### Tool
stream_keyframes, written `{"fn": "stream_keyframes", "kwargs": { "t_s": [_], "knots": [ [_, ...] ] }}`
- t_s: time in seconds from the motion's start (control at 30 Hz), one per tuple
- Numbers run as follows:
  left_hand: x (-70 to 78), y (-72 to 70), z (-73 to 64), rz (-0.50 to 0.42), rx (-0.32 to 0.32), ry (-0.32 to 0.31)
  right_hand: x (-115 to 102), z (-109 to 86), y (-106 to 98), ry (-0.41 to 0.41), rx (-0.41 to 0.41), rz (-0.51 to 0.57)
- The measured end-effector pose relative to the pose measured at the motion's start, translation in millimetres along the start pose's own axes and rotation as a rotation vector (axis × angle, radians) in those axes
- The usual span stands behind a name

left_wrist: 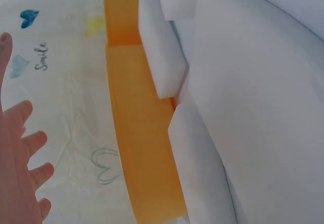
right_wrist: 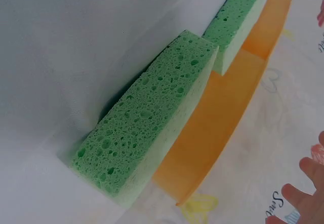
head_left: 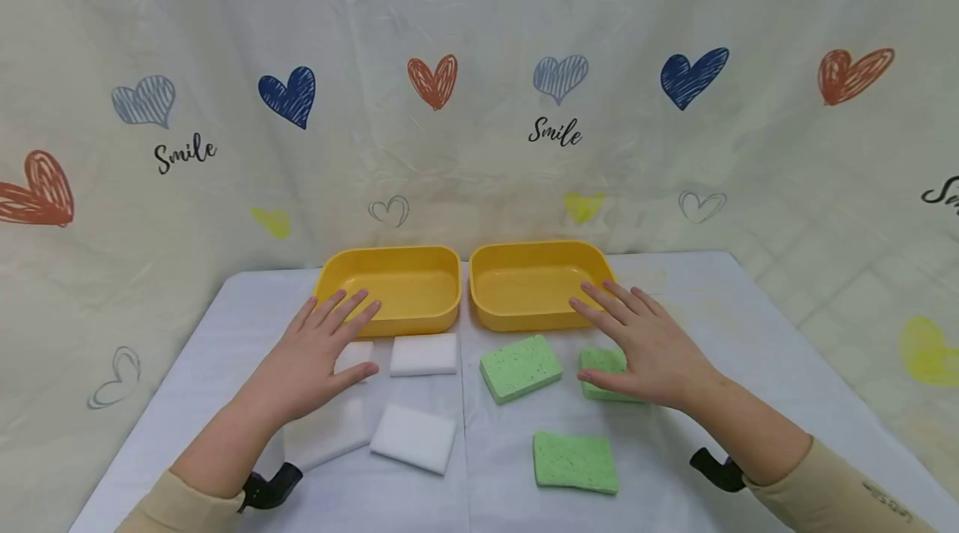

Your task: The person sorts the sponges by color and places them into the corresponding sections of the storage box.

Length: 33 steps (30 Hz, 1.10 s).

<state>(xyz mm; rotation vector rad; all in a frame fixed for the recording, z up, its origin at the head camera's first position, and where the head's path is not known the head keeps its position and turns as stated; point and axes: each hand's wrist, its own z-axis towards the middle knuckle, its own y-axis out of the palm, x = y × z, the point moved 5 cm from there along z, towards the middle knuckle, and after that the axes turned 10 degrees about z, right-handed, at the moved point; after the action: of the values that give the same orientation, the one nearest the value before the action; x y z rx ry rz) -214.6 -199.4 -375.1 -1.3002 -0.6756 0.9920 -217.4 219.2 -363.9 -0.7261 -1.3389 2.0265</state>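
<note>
Tabletop being taken as the dial, 12 o'clock being set at its far edge.

1. Green sponges, three, pitted. A right-hand sponge (head_left: 602, 361) is being partly hidden by the right hand (head_left: 653, 354), between 2 and 3 o'clock. A slanted sponge (head_left: 520, 368) is being shown at 2, a near sponge (head_left: 575, 462) at 4.

2. White blocks, four. A far-left block (head_left: 355, 356) at 10 o'clock and a near-left block (head_left: 330, 433) between 8 and 9 are being partly screened by the left hand (head_left: 315, 371). A far block (head_left: 423, 355) is being shown between 10 and 11, a turned block (head_left: 414, 439) at 8.

3. Hands, two. Both are being held above the table, backs upward, the left being aimed toward 1 o'clock, the right toward 11. The fingers of each are being held straight and spread, nothing being gripped.

4. Trays, two, yellow. A left tray (head_left: 404, 291) is being shown at 11 o'clock, just behind the far block; a right tray (head_left: 524, 287) is being shown just beside it, at 1.

5. Surroundings. The table is being covered by a white cloth (head_left: 787, 383). Beyond 12 o'clock a pale curtain (head_left: 479, 0), printed with hearts and "Smile", is being displayed. Beige sleeves (head_left: 832, 483) are being worn.
</note>
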Motion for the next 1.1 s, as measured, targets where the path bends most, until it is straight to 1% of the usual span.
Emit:
{"fn": "stream_keyframes", "kwargs": {
  "t_s": [0.27, 0.4, 0.53, 0.73, 0.9, 1.1],
  "knots": [
    [-5.5, 4.1, 1.9, -0.019, -0.031, -0.020, -3, -1.0, 0, -0.009, 0.014, 0.032],
    [-10.7, 4.4, 3.9, -0.034, -0.018, -0.013, -5, -2.3, 1, 0.000, 0.001, 0.053],
    [-19.9, 2.5, 9.0, -0.053, -0.007, -0.025, -9, -4.7, 2, -0.008, -0.014, 0.088],
    [-33.4, -0.7, 17.4, -0.060, -0.041, -0.052, -16, -9.3, 5, -0.028, -0.036, 0.133],
    [-41.3, 2.1, 23.1, -0.065, -0.075, -0.070, -18, -14.0, 8, -0.018, -0.057, 0.141],
    [-56.3, 7.2, 27.3, -0.086, -0.093, -0.102, -21, -16.3, 12, -0.023, -0.070, 0.151]
  ]
}}
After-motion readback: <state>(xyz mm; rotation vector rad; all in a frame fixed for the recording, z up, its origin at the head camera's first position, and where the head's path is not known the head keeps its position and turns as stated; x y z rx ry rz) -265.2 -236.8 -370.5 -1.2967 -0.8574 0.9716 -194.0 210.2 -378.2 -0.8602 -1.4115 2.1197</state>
